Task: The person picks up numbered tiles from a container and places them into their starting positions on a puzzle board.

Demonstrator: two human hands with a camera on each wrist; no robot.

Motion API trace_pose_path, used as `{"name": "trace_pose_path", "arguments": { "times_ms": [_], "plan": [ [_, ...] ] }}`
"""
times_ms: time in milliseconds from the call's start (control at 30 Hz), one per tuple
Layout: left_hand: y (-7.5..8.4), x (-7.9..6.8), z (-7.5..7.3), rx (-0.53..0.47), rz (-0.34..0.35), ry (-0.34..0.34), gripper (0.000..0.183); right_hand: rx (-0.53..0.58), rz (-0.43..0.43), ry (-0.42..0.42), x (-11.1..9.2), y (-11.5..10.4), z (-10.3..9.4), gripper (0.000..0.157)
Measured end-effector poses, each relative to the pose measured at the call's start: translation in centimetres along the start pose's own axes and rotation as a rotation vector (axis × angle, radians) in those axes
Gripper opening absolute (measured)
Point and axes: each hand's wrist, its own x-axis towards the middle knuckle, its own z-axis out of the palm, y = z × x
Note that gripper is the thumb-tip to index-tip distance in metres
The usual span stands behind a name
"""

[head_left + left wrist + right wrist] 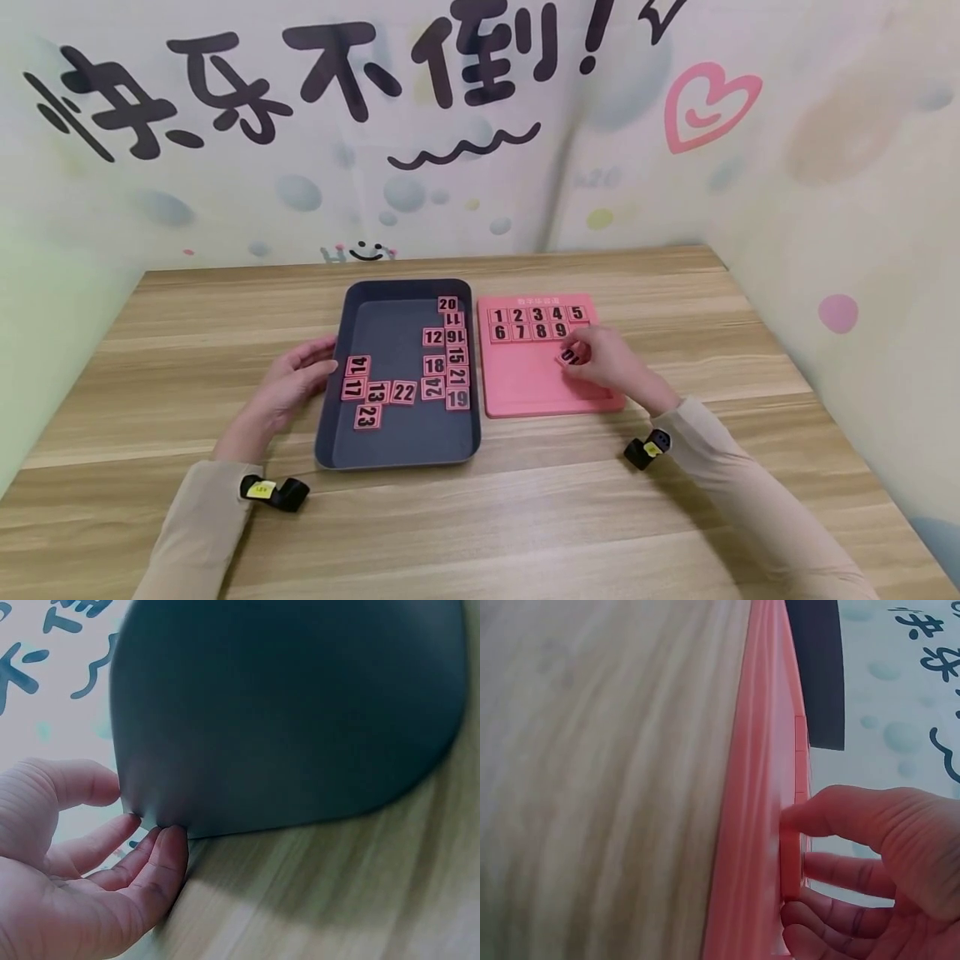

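My right hand (606,360) pinches the pink number 10 tile (570,357) between thumb and fingers, tilted over the pink number board (525,387). In the right wrist view that tile (790,864) shows edge-on at the fingertips, close over the board. Tiles 1 to 9 fill two rows along the board's top, with the 9 tile (561,331) just above my fingers. At the dark grey tray (397,454), my left hand (288,383) rests its fingertips against the left outer wall, fingers relaxed, as the left wrist view also shows.
Inside the tray lie several loose number tiles, such as the 22 tile (403,392) and the 20 tile (447,304), some turned sideways or upside down. Tray and board stand side by side on the wooden table (540,508). A printed wall cloth (480,208) rises behind.
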Motion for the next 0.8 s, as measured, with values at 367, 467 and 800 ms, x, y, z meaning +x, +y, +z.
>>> {"name": "trace_pose_path", "arguments": {
  "times_ms": [367, 467, 800],
  "plan": [
    [0.2, 0.0, 0.1, 0.02, -0.003, -0.009, 0.059, -0.046, 0.112, -0.063, -0.3, -0.3, -0.7, 0.033],
    [0.2, 0.0, 0.2, 0.023, -0.007, -0.006, 0.059, -0.039, -0.011, -0.093, -0.3, 0.1, -1.4, 0.034],
    [0.2, -0.1, 0.1, 0.018, -0.01, -0.001, 0.059, -0.059, -0.255, -0.209, -0.2, 1.1, -2.2, 0.041]
  ]
}}
